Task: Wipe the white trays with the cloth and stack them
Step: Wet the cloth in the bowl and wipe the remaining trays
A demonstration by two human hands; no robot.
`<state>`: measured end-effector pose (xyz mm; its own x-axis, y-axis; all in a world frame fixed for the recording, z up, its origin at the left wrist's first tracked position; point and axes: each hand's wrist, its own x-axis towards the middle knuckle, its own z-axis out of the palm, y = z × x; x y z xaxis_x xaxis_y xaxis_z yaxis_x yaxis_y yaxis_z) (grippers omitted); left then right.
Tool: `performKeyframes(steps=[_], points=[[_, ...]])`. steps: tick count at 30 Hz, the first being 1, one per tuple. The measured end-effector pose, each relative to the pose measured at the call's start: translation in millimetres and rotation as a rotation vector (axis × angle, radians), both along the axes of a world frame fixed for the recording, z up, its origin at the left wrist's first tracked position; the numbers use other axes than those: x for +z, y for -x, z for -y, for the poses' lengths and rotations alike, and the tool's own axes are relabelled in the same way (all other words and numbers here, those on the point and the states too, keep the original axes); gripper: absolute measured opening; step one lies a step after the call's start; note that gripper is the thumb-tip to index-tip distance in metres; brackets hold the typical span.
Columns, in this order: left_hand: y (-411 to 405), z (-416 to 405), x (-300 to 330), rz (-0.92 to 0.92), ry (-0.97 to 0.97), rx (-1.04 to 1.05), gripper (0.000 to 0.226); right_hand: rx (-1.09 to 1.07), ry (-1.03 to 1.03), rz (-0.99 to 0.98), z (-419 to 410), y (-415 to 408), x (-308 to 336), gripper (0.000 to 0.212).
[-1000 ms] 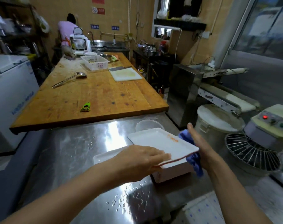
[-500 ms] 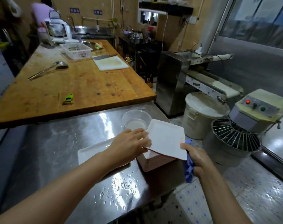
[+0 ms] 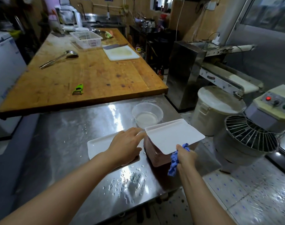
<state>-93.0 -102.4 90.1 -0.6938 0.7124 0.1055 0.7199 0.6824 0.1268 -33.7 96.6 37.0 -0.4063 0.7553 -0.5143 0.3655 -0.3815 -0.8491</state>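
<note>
Head view: right hand pinches cloth and tray over stack for stacking; left hand spread, steadying.

Tan tiled walls, speckled floor — wood worktop, steel table, maybe window rt.

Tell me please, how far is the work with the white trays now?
Done: a stack of trays already stands on the steel table. In hand: the top tray lies askew over that stack; the right hand grips the blue cloth at its near corner, and the left hand is by its left edge. Left: one single tray lies flat beside the stack, partly under the left hand, not yet stacked.
</note>
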Motion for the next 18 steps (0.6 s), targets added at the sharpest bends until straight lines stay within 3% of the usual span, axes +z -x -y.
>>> performKeyframes(steps=[7,15,18], points=[[-3,10,-6,0.065,0.03,0.029,0.049,0.034,-0.081,0.07,3,2,-2,0.028],[-3,20,-10,0.112,0.0,0.061,0.046,0.111,-0.117,0.106,3,3,0,0.026],[-1,27,-13,0.128,-0.012,0.084,0.046,0.084,-0.14,0.019,10,3,4,0.022]])
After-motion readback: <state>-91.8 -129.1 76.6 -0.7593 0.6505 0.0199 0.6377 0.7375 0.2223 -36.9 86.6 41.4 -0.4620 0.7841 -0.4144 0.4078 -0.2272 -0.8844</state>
